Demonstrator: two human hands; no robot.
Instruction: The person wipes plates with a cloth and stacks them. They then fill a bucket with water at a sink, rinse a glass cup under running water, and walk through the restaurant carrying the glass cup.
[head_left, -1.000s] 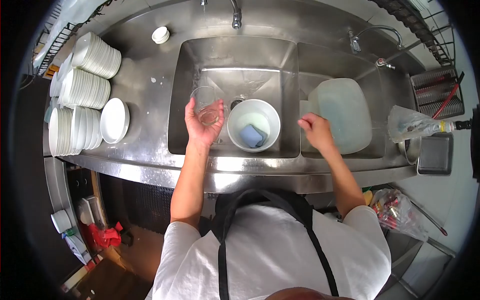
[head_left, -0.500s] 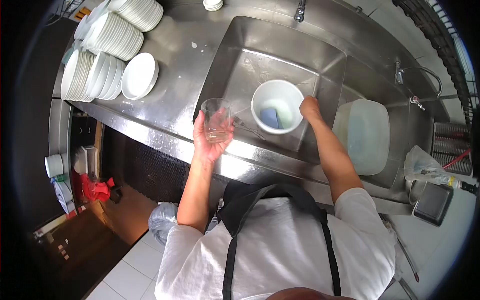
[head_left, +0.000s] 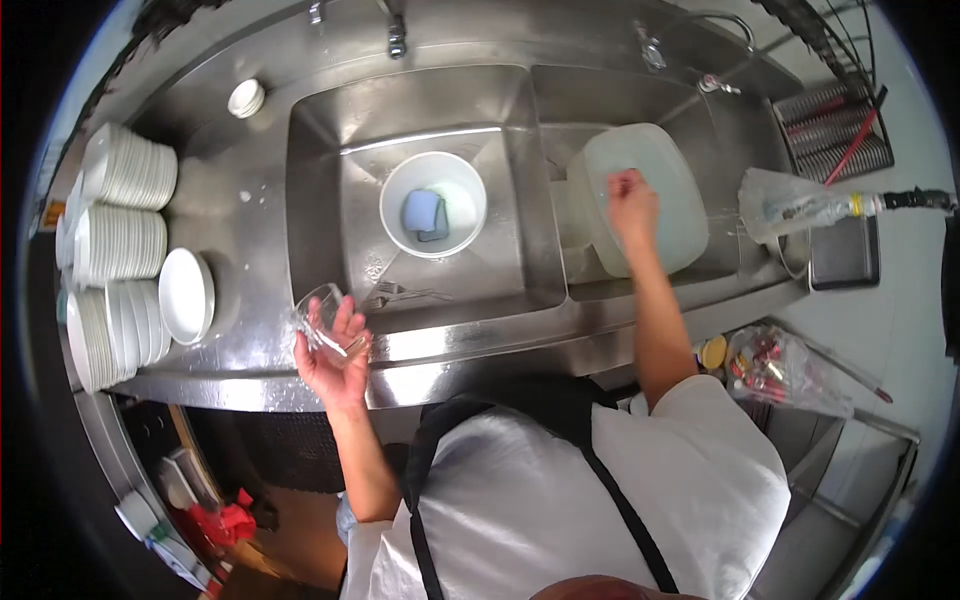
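Observation:
In the head view, my left hand [head_left: 335, 368] is closed around a clear drinking glass [head_left: 322, 308], which tilts over the front left edge of the left sink. Over the water in a translucent plastic tub [head_left: 688, 225] is my right hand [head_left: 634, 212], its fingers curled together; whatever is in them, if anything, is hidden. The tub sits in the right sink. A white bucket [head_left: 384, 200] stands in the left sink with a blue sponge [head_left: 421, 210] and a darker piece inside. Forks [head_left: 395, 290] lie on the sink floor near the glass.
Stacked white plates [head_left: 120, 245] and a white bowl [head_left: 187, 297] occupy the left counter. Small white dishes [head_left: 246, 98] sit farther back. Faucets [head_left: 397, 40] rise behind the sinks. At the right are a plastic-wrapped hose or sprayer [head_left: 800, 205] and a dark metal pan [head_left: 845, 250].
My right hand has left the bucket's rim and moved right, over the tub. The glass in my left hand is more tilted. My view has turned toward the right.

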